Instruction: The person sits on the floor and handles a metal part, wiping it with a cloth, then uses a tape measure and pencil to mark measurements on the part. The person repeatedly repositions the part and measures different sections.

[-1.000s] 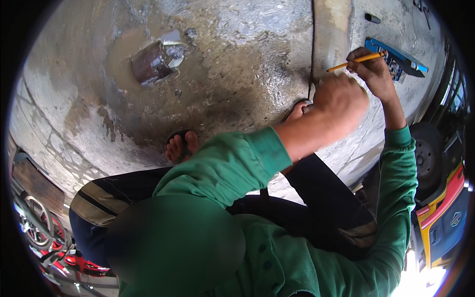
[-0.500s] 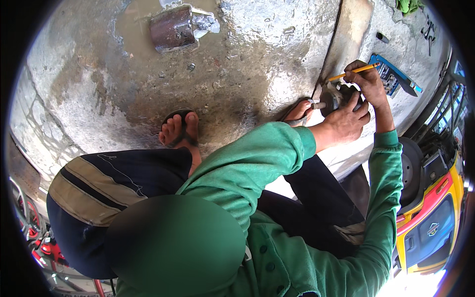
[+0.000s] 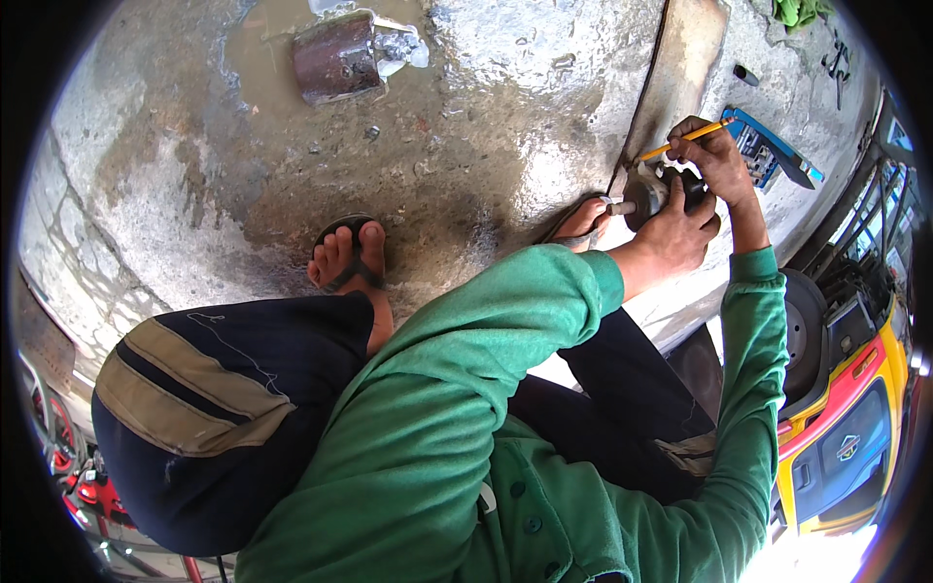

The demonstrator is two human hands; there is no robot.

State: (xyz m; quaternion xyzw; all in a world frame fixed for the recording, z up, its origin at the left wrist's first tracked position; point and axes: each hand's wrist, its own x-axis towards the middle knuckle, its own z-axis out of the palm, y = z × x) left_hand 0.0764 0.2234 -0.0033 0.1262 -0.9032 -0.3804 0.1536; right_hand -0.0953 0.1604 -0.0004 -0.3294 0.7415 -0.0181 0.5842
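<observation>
My right hand (image 3: 717,163) pinches a slim yellow pencil-like stick (image 3: 655,153) between thumb and fingers. Its tip points down and left, just above a dark, round metal machine part (image 3: 642,198) with a short shaft stub on its left side. My left hand (image 3: 680,231) grips this part from the near side, its index finger stretched over the top. The fingers cover much of the part's right side. Beside my right hand lies a blue case (image 3: 763,146) with small metal pieces in it.
A brown metal cylinder (image 3: 335,58) lies on its side in a puddle on the wet concrete floor (image 3: 233,185). Wrenches (image 3: 838,70) and a small dark tube (image 3: 745,75) lie at the far right. A yellow and red vehicle (image 3: 846,437) stands close to my right arm.
My left hand has shifted slightly left on the round part, and its index finger lies differently across it. The pencil-like stick keeps nearly the same place over the part.
</observation>
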